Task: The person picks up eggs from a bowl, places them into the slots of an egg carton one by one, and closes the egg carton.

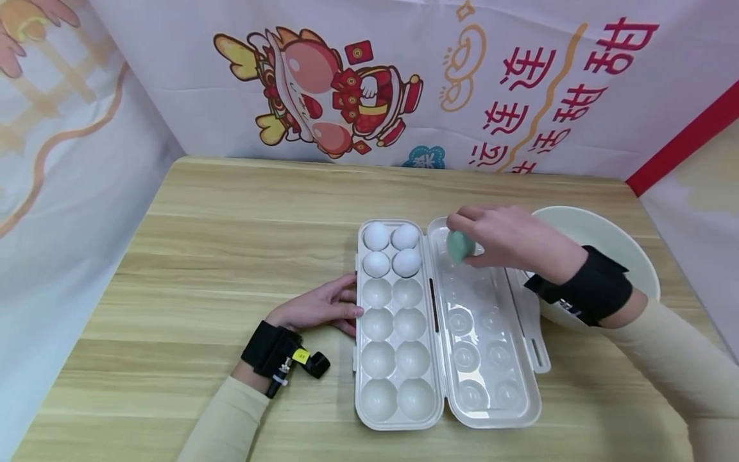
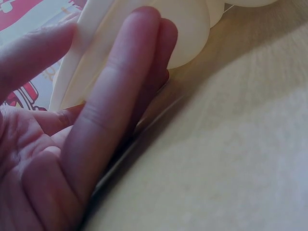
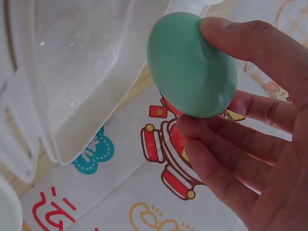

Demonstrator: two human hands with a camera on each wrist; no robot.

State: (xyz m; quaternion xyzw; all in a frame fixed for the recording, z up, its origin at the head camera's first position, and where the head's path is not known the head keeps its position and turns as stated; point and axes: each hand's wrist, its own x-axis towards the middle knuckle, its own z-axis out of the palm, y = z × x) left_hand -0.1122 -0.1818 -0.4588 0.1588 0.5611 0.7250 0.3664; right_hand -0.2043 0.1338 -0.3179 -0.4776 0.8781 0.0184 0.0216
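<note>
A white plastic egg box lies unfolded on the table, its lid to the right. Several white eggs fill the far two rows of cups; the nearer cups hold nothing. My left hand grips the box's left side, thumb at the rim and fingers along the outer wall. In the left wrist view those fingers lie against the box low over the table. A pale green egg is pinched between the thumb and fingertips of my right hand, above the lid's far end.
A large pale bowl stands to the right, partly hidden by my right wrist; its contents do not show. The lid's slotted handle flap extends toward the bowl. A printed cloth rises behind the wooden table.
</note>
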